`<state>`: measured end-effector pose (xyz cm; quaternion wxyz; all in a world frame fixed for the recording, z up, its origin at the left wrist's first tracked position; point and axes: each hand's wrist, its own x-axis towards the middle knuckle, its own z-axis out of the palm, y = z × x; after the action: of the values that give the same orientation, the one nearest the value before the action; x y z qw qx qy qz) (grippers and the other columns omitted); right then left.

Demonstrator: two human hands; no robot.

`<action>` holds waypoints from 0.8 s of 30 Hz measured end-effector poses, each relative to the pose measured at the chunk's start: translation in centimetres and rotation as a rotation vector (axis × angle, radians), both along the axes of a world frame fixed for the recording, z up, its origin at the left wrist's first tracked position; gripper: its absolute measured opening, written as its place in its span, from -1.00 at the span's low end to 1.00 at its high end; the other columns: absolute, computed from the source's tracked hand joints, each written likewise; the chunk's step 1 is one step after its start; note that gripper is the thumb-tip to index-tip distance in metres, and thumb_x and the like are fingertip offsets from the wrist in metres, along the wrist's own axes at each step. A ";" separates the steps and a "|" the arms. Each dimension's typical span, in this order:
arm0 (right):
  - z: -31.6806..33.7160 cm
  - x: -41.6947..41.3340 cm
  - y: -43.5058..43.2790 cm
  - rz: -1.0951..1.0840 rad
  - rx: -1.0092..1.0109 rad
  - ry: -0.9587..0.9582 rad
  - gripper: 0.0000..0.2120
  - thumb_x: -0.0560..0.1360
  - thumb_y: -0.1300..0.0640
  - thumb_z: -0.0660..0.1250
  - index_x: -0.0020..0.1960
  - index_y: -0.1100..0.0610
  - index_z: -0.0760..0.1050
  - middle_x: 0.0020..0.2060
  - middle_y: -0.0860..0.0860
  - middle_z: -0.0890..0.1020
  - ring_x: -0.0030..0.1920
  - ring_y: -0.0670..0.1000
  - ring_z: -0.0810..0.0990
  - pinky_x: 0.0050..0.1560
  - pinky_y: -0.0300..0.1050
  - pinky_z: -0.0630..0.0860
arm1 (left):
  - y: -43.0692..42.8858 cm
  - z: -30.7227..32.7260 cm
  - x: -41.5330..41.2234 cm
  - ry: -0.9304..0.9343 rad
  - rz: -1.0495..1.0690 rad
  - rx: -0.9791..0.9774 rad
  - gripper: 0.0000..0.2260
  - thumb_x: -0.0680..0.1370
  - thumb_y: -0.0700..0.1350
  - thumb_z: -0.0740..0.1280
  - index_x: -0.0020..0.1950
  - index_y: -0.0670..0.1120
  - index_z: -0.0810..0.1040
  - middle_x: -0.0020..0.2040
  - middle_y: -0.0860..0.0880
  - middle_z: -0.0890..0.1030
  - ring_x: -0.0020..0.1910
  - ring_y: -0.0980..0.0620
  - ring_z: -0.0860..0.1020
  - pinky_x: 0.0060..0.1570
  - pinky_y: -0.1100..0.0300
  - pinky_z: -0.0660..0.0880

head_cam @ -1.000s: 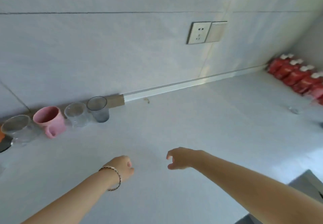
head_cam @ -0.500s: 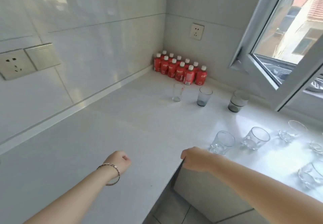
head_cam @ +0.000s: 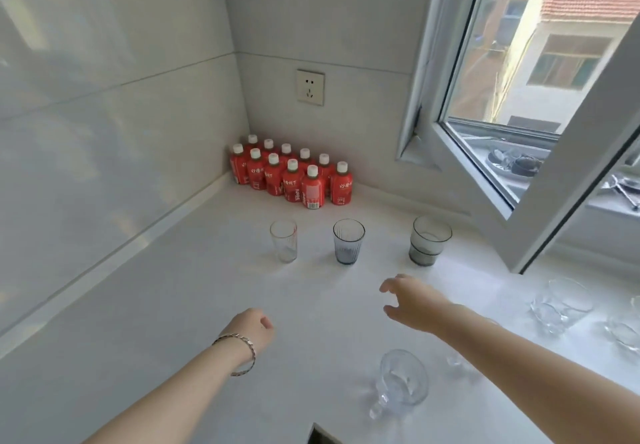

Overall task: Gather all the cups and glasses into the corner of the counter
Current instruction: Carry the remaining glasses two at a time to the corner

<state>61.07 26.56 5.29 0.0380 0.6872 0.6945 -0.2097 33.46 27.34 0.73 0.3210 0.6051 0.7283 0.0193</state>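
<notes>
Beyond the right hand point(head_cam: 410, 301), whose fingers point(head_cam: 388, 286) are spread and empty above the counter point(head_cam: 173, 305), three glasses stand upright in a row: a clear tumbler point(head_cam: 284, 245) on the left, a smoky ribbed glass point(head_cam: 348, 246) in the middle, and a grey banded glass point(head_cam: 427, 240) on the right. The banded glass lies almost straight ahead of those fingertips, slightly to their right, and looks the likeliest first pick; the ribbed one sits ahead and to their left. Each glass has its long axis vertical, so a side-on wrap around the wall suits. The left hand point(head_cam: 252, 331), loosely curled on nothing, hangs further back, nearer the clear tumbler. The corner, where red juice bottles point(head_cam: 291, 177) crowd the walls, is just behind the row. A glass mug point(head_cam: 401, 383) sits near the counter's front edge under the right forearm, and more clear glasses point(head_cam: 557, 305) stand well apart by the window point(head_cam: 519, 97).
</notes>
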 end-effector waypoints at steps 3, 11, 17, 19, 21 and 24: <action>-0.5 -0.6 5.0 -0.074 0.052 0.031 -0.47 0.49 0.03 0.30 0.41 0.09 0.26 0.33 0.04 0.36 0.27 0.08 0.44 0.18 -0.10 0.42 | 4.8 -0.8 0.3 0.020 -0.027 0.001 -0.75 0.49 -0.16 0.20 -0.37 0.08 0.36 -0.15 0.01 0.54 -0.15 0.00 0.50 -0.08 0.26 0.44; -3.7 -3.8 17.7 -0.159 -0.027 0.016 -0.03 0.36 -0.07 0.46 0.53 0.01 -0.11 0.52 0.07 0.02 0.44 0.19 0.19 0.37 0.05 0.34 | 14.4 -2.2 -0.8 -0.032 -0.027 -0.010 -0.87 0.52 -0.12 0.23 -0.03 -0.03 0.56 0.07 -0.04 0.63 0.03 -0.02 0.58 -0.02 0.26 0.45; -6.4 -4.0 20.1 -0.225 -0.048 0.101 -0.19 0.36 0.02 0.42 0.48 0.07 0.07 0.31 0.14 0.32 0.26 0.23 0.42 0.20 -0.01 0.45 | 16.9 -2.5 -2.0 -0.011 0.019 -0.009 -0.76 0.51 -0.07 0.27 0.16 -0.05 0.48 0.17 -0.05 0.59 0.12 -0.05 0.56 0.12 0.17 0.47; -6.4 -3.5 19.6 -0.219 -0.031 0.126 -0.19 0.34 0.00 0.43 0.47 0.06 0.10 0.29 0.12 0.35 0.23 0.20 0.47 0.14 -0.03 0.47 | 17.6 -2.3 -1.1 0.011 0.043 0.034 -0.52 0.47 0.07 0.31 0.33 -0.07 0.33 0.28 -0.07 0.47 0.19 -0.08 0.52 0.11 0.13 0.46; -6.1 -2.9 18.8 -0.225 -0.028 0.152 -0.16 0.31 -0.02 0.45 0.47 0.04 0.12 0.27 0.09 0.37 0.19 0.18 0.51 0.09 -0.05 0.48 | 18.7 -2.1 0.7 0.051 0.089 0.084 -0.33 0.39 0.24 0.31 0.39 -0.03 0.20 0.31 -0.06 0.37 0.17 -0.11 0.52 0.00 0.13 0.43; -5.5 -2.1 17.5 -0.246 -0.014 0.204 -0.14 0.27 -0.03 0.47 0.46 0.01 0.14 0.27 0.04 0.38 0.18 0.11 0.51 0.09 -0.06 0.51 | 20.9 -2.4 4.1 0.068 0.129 0.063 -0.18 0.32 0.33 0.30 0.44 0.03 0.07 0.34 -0.06 0.28 0.18 -0.13 0.51 0.07 0.08 0.44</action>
<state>58.95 44.03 -0.20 -0.0539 0.7420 0.6037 -0.2863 37.61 48.23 -1.63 0.2749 0.5669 0.7754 0.0421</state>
